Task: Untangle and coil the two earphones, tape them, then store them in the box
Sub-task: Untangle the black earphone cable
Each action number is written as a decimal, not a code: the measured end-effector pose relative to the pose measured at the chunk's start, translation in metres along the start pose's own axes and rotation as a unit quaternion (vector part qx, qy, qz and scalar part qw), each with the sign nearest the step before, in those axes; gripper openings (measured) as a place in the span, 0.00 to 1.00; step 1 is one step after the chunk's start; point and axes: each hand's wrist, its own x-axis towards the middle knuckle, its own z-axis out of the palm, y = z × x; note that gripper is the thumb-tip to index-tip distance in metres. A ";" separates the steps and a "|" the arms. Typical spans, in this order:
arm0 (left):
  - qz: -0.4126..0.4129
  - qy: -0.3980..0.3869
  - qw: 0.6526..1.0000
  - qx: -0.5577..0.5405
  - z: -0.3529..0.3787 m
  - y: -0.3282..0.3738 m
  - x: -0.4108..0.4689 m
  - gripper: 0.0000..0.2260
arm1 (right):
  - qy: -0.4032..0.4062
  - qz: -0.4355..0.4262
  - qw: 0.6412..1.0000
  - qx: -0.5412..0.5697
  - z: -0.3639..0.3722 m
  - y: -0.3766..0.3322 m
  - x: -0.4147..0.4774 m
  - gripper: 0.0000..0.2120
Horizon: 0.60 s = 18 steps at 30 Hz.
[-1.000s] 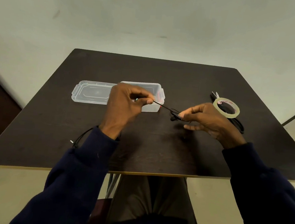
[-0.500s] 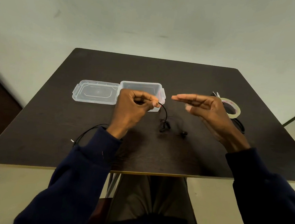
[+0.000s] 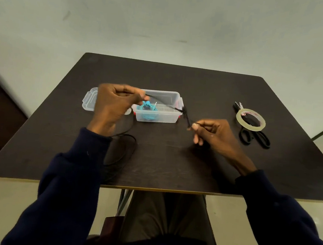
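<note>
Hands: two are seen, both raised over the table [image 3: 173, 162], each coming out of a dark blue sleeve.
Left hand [image 3: 112, 107]: the black earphone [image 3: 184, 111] is pinched between thumb and forefinger, and the other fingers are curled in; the hand is blurred.
Right hand [image 3: 213, 134]: the far end of the same cable is pinched at thumb and fingertip just below a small dark knot, with the remaining fingers bent loosely underneath.
Earphones: two are counted, one black and one blue.
Black earphone: a stretch of it is held taut between the two hands in front of the box, and the rest is laid in loose loops on the table beside the left wrist.
Blue earphone [image 3: 148, 111]: it is coiled and lies inside the box, at its left end.
Box [image 3: 166, 118]: one clear box is set open on the table, beyond the hands.
Lid [image 3: 89, 101]: one is laid flat just left of the box and is partly hidden by the left hand.
Tape roll [image 3: 251, 127]: one clear roll is placed at the right, lying on the scissors.
Scissors [image 3: 262, 140]: one black-handled pair is counted.
</note>
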 end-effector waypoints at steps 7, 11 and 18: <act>-0.054 -0.064 0.987 0.136 -0.032 0.006 0.007 0.02 | -0.025 0.009 0.998 -0.054 -0.035 0.004 -0.003 0.12; -0.107 -0.096 0.974 0.173 -0.041 0.009 0.008 0.04 | -0.059 0.052 0.996 -0.036 -0.054 0.006 -0.007 0.20; -0.169 -0.208 0.904 0.332 -0.031 0.004 0.007 0.05 | -0.025 0.097 0.987 -0.129 -0.059 0.016 -0.004 0.12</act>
